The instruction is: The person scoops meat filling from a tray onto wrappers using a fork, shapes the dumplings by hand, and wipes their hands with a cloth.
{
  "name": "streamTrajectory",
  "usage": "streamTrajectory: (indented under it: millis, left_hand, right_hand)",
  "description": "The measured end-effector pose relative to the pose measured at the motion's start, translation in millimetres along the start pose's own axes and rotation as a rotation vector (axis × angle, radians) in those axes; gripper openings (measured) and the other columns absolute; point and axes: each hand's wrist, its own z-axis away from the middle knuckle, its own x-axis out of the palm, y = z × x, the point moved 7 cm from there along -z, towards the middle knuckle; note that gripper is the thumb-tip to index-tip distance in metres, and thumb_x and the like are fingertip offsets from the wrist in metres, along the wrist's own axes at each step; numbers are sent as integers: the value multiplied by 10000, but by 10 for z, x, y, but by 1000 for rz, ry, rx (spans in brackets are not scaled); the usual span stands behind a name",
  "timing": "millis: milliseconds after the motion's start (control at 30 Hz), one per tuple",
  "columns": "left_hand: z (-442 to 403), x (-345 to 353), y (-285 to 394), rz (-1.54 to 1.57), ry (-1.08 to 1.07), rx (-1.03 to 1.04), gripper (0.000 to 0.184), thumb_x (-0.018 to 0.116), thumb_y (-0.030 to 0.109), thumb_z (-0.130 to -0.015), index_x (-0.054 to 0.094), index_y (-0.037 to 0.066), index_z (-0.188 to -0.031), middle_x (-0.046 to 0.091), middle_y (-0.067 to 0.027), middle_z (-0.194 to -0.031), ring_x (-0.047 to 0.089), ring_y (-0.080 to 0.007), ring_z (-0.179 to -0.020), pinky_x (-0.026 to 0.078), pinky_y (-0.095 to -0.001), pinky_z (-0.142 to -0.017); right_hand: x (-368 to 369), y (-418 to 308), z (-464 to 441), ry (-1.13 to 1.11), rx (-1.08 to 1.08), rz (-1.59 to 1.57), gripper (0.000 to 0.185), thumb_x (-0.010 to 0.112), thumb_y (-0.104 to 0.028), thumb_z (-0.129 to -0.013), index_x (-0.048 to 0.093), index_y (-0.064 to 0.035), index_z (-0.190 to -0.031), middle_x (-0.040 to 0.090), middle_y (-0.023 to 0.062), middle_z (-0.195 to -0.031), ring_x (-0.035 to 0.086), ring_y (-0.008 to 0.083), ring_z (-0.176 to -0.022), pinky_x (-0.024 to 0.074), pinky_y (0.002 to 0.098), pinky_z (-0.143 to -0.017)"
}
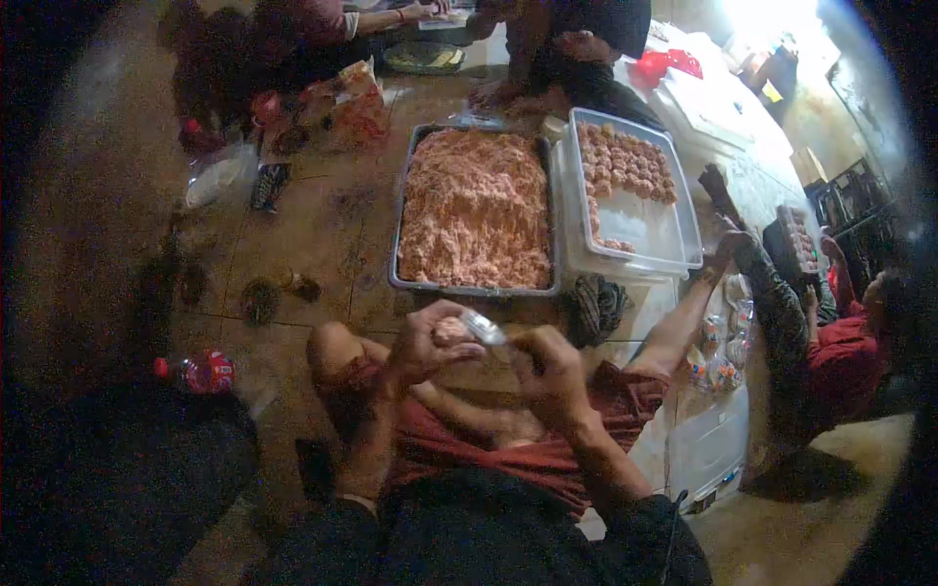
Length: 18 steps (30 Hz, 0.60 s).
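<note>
My left hand (pixel 427 344) is curled around a small ball of pinkish mixture (pixel 451 330). A shiny metal tool (pixel 483 327), perhaps a spoon, touches the ball from the right, and my right hand (pixel 549 366) grips its other end. Both hands are over my lap. Beyond them lies a large dark-rimmed tray (pixel 395 256) heaped with crumbly pink-orange mixture (pixel 477 210). On its right, a clear plastic container (pixel 635 220) holds rows of round balls (pixel 625 161) at the back and along its left side.
A red-labelled bottle (pixel 200 372) lies at the left on the tiled floor (pixel 308 230). Plastic bags (pixel 223 178) are at the upper left. Other people work at the top and right, one in red (pixel 846 356). Wrapped packs (pixel 721 342) lie right of my leg.
</note>
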Motion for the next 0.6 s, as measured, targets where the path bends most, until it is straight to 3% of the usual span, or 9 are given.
streamTrajectory:
  millis: [100,133,200,300,333,400,467,533,600]
  left_hand:
    - [138,-188,157,176,129,-64,266,865,213,-827,653,74,-905,621,62,-829,538,-14,-739,455,-223,-622]
    - [184,-172,-133,145,-6,-204,273,872,215,-820,662,75,-925,624,54,-820,542,-13,-745,470,-226,-635]
    - [232,-89,-733,-128,-66,-200,287,882,241,-807,671,67,-895,629,22,-759,561,-47,-734,493,-250,-644]
    - [296,92,-250,-175,16,-248,332,893,273,-786,638,62,-815,635,-11,-725,569,-92,-711,492,-293,-639]
    - [320,110,-202,-214,56,-170,371,905,302,-759,635,55,-818,655,-44,-748,587,-134,-717,506,-335,-670]
    - [375,91,-318,-149,47,-203,376,903,322,-754,645,62,-839,667,-61,-770,603,-145,-737,516,-344,-694]
    - [420,30,-469,-88,43,-227,384,902,342,-749,656,70,-861,679,-78,-793,620,-156,-756,526,-354,-717]
    - [495,-109,-571,-257,92,-256,400,882,389,-763,657,72,-858,688,-85,-793,645,-183,-769,534,-366,-732]
    - [511,-195,-250,-314,100,-248,409,877,403,-765,654,72,-852,690,-91,-797,647,-192,-769,534,-373,-737]
  right_hand:
    - [-163,175,-136,46,75,54,190,688,-88,-850,636,-31,-1024,634,185,-948,635,399,-919,523,451,-794]
    - [-133,193,-212,49,25,130,165,662,-91,-883,624,-16,-1025,635,186,-955,637,405,-912,523,462,-796]
    - [50,222,-407,14,-6,159,142,649,-69,-895,626,-16,-1024,640,179,-968,647,390,-901,523,453,-769]
    - [526,541,-663,-12,-91,233,130,639,-71,-910,616,-54,-1037,638,164,-1005,643,403,-933,519,481,-770]
    - [745,667,-795,-66,-85,245,136,634,-83,-912,615,-70,-1046,640,159,-1011,645,405,-943,519,497,-786]
    - [1124,822,-1005,-131,-83,257,143,630,-95,-913,615,-87,-1055,643,154,-1016,647,407,-952,519,512,-802]
    - [1299,711,-1172,-102,-151,368,179,638,-113,-901,619,-97,-1079,647,157,-1041,655,403,-952,524,522,-806]
    - [1318,464,-1238,-126,-195,378,223,631,-133,-901,619,-102,-1121,639,171,-1085,658,400,-978,528,529,-806]
    - [1454,428,-1273,-163,-214,350,255,621,-147,-905,617,-104,-1156,630,184,-1120,660,398,-1005,532,534,-805]
